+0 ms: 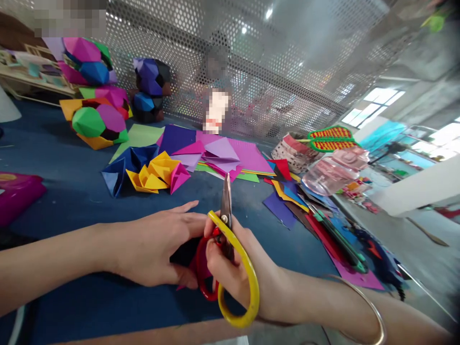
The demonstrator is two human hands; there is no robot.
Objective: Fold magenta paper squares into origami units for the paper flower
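My right hand (247, 268) is wrapped around a pair of scissors (256, 287) with one yellow and one red handle loop. The blades point away from me and look closed together. My left hand (158, 247) rests on the blue tabletop (89, 306) just to the left, its thumb and fingers apart. Its fingertips reach close to the scissors, partly hidden behind my right hand. Between the hands lies a small magenta paper piece (201, 266), mostly covered by the red loop. A dark area beside it is too shaded to make out.
Folded yellow paper units (153, 173) and blue ones (122, 165) stand ahead. Behind lie coloured paper sheets (247, 151). Paper polyhedra (97, 122) are stacked at left. To the right are a pink clear bottle (323, 175), paper scraps and a green-black cutter (341, 242). A perforated metal screen (258, 86) rises behind.
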